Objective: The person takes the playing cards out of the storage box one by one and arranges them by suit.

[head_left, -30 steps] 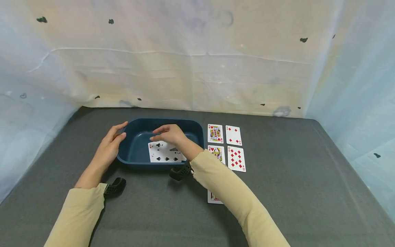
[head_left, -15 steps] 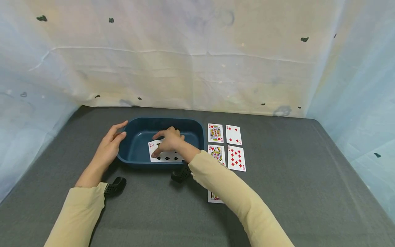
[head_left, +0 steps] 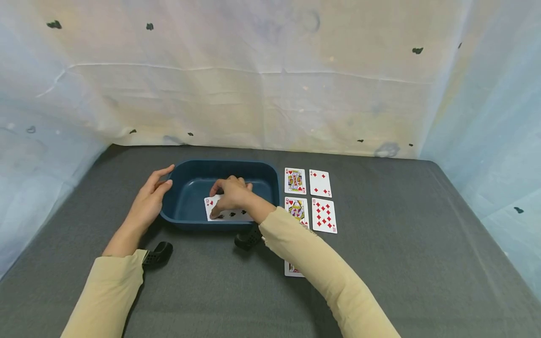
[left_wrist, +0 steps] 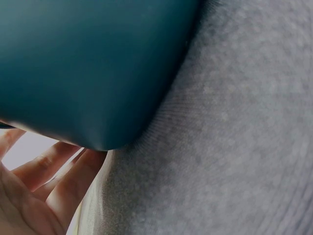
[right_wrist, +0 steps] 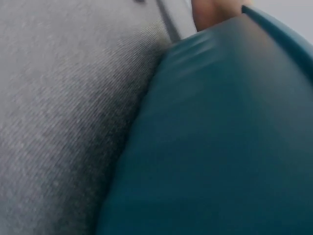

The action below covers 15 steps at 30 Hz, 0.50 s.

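The head view I follow shows two bare hands at a rectangular dark-blue tray (head_left: 186, 201) on a grey cloth-covered table (head_left: 422, 263). Inside the tray, at its near side, lie overlapping playing cards (head_left: 231, 217), a red diamond at the upper left corner and black spade pips along the lower edge. The right hand (head_left: 234, 192) arches over them, thumb down near their lower edge, index finger bent and apart from it; whether it pinches a card I cannot tell. The left hand (head_left: 146, 206) is extended and largely relaxed, its fingers against the outside of the tray's left end; the left wrist view shows me these fingers touching the wall. The tray's outer wall fills much of my right wrist view. Just right of the tray, face up in two columns, are the king of hearts (head_left: 295, 181) beside the four of diamonds (head_left: 320, 183), and, nearer, the queen of hearts (head_left: 297, 209) beside the ten of diamonds (head_left: 324, 215). Nearer still, a court card (head_left: 292, 269) lies partly hidden under the right sleeve (head_left: 325, 267)
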Available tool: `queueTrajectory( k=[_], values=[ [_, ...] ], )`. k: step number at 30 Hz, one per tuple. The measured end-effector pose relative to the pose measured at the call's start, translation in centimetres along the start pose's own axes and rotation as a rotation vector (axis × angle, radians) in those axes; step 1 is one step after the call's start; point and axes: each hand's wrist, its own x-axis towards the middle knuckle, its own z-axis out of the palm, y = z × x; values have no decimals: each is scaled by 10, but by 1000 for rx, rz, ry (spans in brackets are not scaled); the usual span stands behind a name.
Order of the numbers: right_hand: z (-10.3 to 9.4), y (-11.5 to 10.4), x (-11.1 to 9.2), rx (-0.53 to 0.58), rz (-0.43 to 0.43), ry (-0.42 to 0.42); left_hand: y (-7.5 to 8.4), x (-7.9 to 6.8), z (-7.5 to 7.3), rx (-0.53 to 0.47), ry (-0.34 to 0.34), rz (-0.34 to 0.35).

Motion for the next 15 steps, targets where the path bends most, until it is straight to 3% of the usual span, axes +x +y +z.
queueTrajectory(
  k=[9, 15],
  values=[
    [-4, 3, 9, 380, -9, 65, 0, 0, 2, 11, 3, -17],
    [-8, 0, 8, 548, -8, 100, 1, 0, 2, 18, 17, -27]
  ],
)
